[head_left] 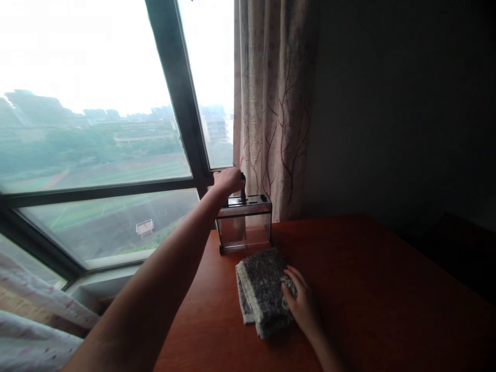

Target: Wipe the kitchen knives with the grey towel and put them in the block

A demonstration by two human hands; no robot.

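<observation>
At the far end of the table stands a clear tank (245, 230) with a black-edged top. My left hand (229, 180) reaches out and closes over the black handle (243, 188) on that top; its fingertips are hidden. Nearer to me lies a folded dark grey towel (263, 289) with paler edges, its layers stacked on the wood. My right hand (300, 294) grips the right side of the towel, a bunched bit of it between thumb and fingers. The tank and the towel are close together.
The reddish-brown table (349, 289) reaches to the window side. A large window with a dark frame (174, 77) stands at left. Behind the tank hangs a patterned curtain (271, 103); another curtain (34, 315) is at lower left. A dark wall (387, 113) fills the right.
</observation>
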